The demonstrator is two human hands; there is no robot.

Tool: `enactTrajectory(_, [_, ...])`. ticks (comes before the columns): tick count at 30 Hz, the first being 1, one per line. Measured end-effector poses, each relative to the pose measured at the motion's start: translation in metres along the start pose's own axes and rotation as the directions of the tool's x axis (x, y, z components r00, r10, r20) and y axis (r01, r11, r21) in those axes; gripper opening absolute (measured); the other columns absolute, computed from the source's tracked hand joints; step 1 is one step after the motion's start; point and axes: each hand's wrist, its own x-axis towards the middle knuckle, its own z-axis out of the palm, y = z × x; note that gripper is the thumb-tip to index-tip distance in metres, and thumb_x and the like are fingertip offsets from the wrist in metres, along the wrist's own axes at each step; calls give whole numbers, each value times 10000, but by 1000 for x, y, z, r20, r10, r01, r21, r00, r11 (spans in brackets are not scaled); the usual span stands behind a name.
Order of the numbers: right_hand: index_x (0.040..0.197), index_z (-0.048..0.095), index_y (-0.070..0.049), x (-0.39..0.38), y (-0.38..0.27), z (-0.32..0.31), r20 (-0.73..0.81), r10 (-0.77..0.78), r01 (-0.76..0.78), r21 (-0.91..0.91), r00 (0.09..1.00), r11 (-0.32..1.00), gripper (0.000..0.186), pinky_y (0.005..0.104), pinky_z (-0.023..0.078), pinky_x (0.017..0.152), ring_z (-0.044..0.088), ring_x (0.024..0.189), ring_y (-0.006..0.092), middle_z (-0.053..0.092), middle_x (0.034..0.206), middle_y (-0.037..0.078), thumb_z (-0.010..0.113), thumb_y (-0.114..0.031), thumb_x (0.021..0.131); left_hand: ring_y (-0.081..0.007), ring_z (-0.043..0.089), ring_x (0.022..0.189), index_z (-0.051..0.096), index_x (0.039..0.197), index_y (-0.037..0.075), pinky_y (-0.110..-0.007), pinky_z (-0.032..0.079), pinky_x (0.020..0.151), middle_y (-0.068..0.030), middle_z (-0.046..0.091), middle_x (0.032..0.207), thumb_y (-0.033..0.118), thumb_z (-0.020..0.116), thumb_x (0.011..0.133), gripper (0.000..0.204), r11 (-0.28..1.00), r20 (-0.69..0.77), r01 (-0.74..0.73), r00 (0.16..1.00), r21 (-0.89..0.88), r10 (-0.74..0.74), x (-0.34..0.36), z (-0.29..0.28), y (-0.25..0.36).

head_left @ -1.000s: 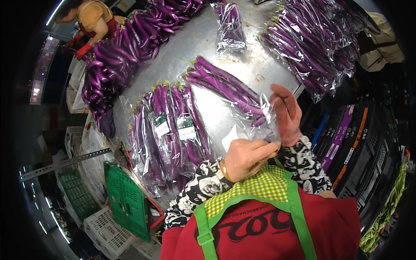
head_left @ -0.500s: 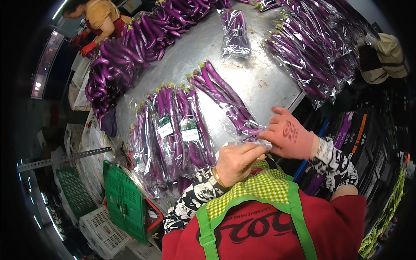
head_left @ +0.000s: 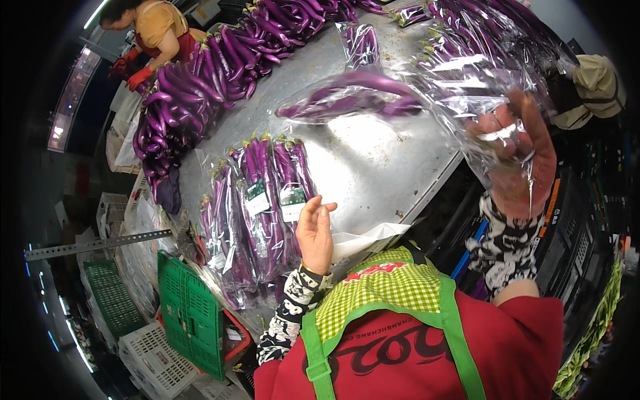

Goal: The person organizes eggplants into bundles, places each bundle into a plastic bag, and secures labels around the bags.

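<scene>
Within the last half-second, the hands had parted. The left hand [head_left: 315,235] stood beside the labelled packs [head_left: 260,207], fingers apart and holding nothing. The right hand [head_left: 530,160] was raised, fingers curled behind clear film [head_left: 477,163] (glare prevented telling whether they gripped it). The bagged eggplants [head_left: 357,97], now blurred, were on or just above the worktop [head_left: 380,163]; in this inspector's judgement, two-handed work on the bag's end had ceased.
</scene>
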Motion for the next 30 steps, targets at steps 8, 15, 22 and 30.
enactTrajectory(8, [1032,538,-41,-116,40,-111,-508,430,-33,618,746,786,192,500,487,870,608,691,240,594,741,62,524,-215,951,-207,575,1023,365,1332,-63,-298,424,905,-166,635,1042,204,560,925,525,891,127,454,883,7,-451,57,41,-31])
enactTrajectory(15, [1136,543,3,-143,20,-113,-700,-9,-243,-260,714,935,257,340,504,810,579,698,162,573,822,52,578,-45,885,-160,613,771,330,1375,36,-297,486,704,-130,654,893,220,628,893,596,905,299,36,938,423,-177,87,91,-76])
enactTrajectory(22, [1163,537,5,-197,-15,-124,19,-181,-23,-974,983,-226,285,285,424,575,526,679,154,555,861,106,532,-67,888,-238,595,741,579,1115,-59,-378,500,705,-147,624,897,357,682,843,508,702,376,701,621,126,-688,89,119,-67])
enactTrajectory(30, [901,615,9,-213,-9,-107,-694,-175,-414,-592,699,692,270,260,472,625,473,566,81,493,669,-3,535,-249,914,-165,535,726,529,1116,-44,-329,492,593,-89,568,882,311,753,792,530,734,341,678,698,-34,-630,93,147,-108])
